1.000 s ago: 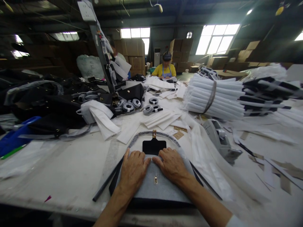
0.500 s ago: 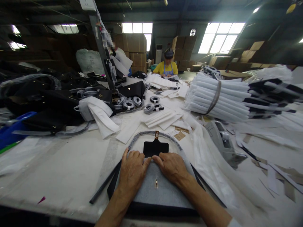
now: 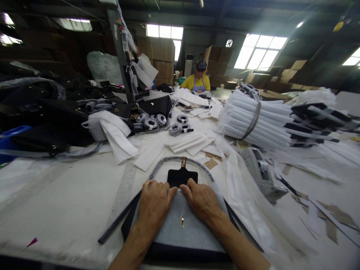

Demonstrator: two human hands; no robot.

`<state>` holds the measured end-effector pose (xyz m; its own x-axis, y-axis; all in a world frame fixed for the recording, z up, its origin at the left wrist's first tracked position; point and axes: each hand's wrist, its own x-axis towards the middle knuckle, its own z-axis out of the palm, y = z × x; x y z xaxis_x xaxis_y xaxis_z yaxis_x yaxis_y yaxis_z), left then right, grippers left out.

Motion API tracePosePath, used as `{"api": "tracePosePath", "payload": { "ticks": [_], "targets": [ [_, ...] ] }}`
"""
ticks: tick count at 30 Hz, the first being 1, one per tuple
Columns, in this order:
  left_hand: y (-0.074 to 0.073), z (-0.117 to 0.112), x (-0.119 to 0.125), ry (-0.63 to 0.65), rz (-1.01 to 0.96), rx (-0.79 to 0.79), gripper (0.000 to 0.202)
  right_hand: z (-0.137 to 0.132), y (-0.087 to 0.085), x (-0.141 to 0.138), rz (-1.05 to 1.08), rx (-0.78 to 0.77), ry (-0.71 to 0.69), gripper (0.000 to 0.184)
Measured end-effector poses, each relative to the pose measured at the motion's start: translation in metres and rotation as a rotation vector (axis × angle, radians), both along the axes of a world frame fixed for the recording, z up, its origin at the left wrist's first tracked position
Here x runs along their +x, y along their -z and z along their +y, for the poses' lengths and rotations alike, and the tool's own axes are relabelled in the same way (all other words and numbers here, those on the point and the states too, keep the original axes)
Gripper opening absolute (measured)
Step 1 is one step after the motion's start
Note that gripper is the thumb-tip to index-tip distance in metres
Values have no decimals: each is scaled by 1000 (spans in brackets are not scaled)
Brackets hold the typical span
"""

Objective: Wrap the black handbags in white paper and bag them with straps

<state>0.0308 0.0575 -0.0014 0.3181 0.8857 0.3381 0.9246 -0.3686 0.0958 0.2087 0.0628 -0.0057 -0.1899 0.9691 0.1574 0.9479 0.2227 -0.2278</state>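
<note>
A black handbag (image 3: 194, 240) lies in front of me, its face covered with pale grey sheeting around a small gold clasp (image 3: 182, 221). My left hand (image 3: 156, 200) and my right hand (image 3: 203, 200) grip its top edge side by side. Both thumbs lie on the near face, close together, with the other fingers curled over the far side. Between and beyond the hands sticks out a black tab (image 3: 182, 177) with a copper-coloured metal end (image 3: 183, 162). A plastic-wrapped handle (image 3: 165, 159) arches behind it. What the fingertips touch is hidden.
Black bags (image 3: 64, 120) are heaped at left, near coiled straps (image 3: 151, 123) and white sheets (image 3: 115, 137). To the right are a strapped white bundle (image 3: 247, 114), a grey tape dispenser (image 3: 254, 168) and card scraps. Across the table sits a person in yellow (image 3: 191, 81).
The view has shifted slightly, so most things appear a little further left. My left fingers are more curled at the bag's edge; both hands remain on it.
</note>
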Motion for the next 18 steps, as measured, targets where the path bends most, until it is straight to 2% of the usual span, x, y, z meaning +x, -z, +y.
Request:
{"api": "tracePosePath", "payload": {
  "ticks": [3,6,9,12,15,18],
  "targets": [
    [2,2,2,-2,63,2,32,4,3,-4,-2,-40,61,35],
    [3,0,2,-25,63,28,28,6,10,-2,70,107,92,34],
    [3,-2,2,-39,41,47,23,11,19,2,164,288,107,63],
    [3,-3,3,-41,44,53,24,17,25,7,312,288,114,80],
    [4,-2,3,-43,31,45,26,21,23,12,539,226,81,73],
    [6,-1,3,-36,-2,40,26,16,16,15,655,268,-39,61]
  ]
}}
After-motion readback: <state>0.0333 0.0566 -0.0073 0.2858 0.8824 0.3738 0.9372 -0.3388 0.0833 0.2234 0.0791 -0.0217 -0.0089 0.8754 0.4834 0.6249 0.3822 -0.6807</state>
